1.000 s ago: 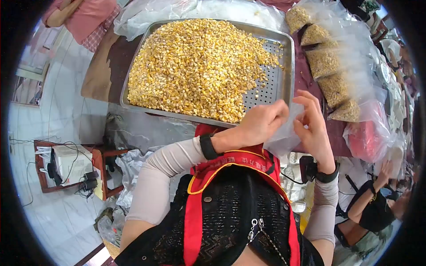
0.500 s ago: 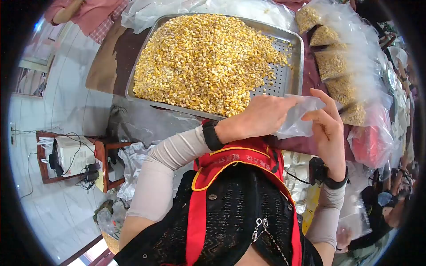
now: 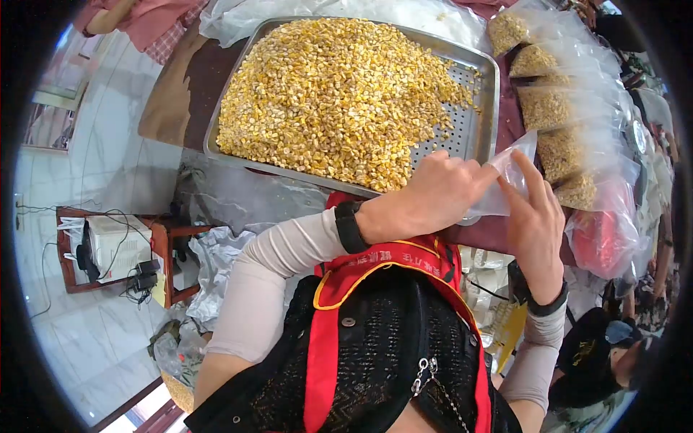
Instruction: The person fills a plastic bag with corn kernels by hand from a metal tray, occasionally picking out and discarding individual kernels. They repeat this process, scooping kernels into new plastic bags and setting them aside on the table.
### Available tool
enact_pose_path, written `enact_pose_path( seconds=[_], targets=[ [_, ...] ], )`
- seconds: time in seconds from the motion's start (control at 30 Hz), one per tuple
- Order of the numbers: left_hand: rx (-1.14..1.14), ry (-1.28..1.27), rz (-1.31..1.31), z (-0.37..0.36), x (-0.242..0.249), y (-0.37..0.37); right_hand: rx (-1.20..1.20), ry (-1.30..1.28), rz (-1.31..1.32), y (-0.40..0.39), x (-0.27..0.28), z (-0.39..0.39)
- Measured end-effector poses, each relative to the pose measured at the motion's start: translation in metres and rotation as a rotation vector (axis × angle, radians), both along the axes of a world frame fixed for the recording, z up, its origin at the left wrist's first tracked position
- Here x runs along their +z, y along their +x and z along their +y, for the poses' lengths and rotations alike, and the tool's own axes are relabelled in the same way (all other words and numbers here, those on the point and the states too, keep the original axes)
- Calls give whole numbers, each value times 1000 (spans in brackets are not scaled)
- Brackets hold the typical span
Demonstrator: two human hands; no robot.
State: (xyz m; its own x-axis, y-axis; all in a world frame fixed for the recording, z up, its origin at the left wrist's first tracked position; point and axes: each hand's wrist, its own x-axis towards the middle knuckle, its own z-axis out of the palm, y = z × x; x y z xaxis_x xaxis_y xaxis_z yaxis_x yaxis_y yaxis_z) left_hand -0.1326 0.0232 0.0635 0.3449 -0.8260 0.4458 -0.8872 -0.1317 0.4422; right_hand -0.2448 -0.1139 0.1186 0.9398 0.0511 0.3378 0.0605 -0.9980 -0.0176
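Observation:
Between my hands is a clear plastic bag, with no contents that I can make out. My left hand has its fingers closed on the left side of the bag. The thumb and forefinger of my right hand pinch its right side near the top. Just beyond my left hand, a perforated metal tray carries a large heap of yellow dried corn kernels.
Several clear bags of corn stand in a row right of the tray. A red plastic bag lies near my right hand. A person's pink sleeve shows at upper left. A boxy appliance sits on a wooden stand at left.
My right thumb and forefinger, apart earlier, have come together on the bag's edge. The bag's upper corner has risen, and my left hand has shifted slightly right.

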Motion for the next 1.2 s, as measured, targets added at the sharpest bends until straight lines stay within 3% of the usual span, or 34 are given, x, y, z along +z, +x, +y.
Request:
enact_pose_path(
  seconds=[0.03, 0.23, 0.37, 0.5, 0.57, 0.63, 0.77, 0.83, 0.87, 0.97, 1.1, 1.2],
  targets=[
    [-2, -46, -94, 0, 0, -1, 8, -14, -35, 0, 2, -2],
    [-10, -53, -83, 9, 17, -1, 44, 16, -138, 8, 15, -4],
    [21, 48, -129, 29, 36, 13, 79, 280, -66, 12, 18, -4],
    [-55, 39, 41, 48, 42, 21, 60, 533, 40, 18, 22, 8],
    [-54, 44, 90, 56, 48, 24, 97, 542, 19, 22, 20, 8],
    [-46, -144, 227, 62, 51, 29, 142, 555, 1, 27, 19, 8],
    [71, -157, 441, 79, 37, 72, 57, 537, -88, 32, 27, -4],
    [133, 54, -128, 87, -16, 106, -72, 598, -138, 27, 26, -12],
    [132, 58, -123, 87, -29, 108, -73, 601, -132, 26, 27, -13],
    [-271, 379, -285, 77, -49, 98, -101, 635, -230, 26, 22, -24],
    [-515, 441, -303, 44, -88, 77, -202, 659, -203, 24, 25, -25],
    [-690, 349, -278, 34, -108, 76, -164, 602, -224, 21, 25, -31]
  ],
)
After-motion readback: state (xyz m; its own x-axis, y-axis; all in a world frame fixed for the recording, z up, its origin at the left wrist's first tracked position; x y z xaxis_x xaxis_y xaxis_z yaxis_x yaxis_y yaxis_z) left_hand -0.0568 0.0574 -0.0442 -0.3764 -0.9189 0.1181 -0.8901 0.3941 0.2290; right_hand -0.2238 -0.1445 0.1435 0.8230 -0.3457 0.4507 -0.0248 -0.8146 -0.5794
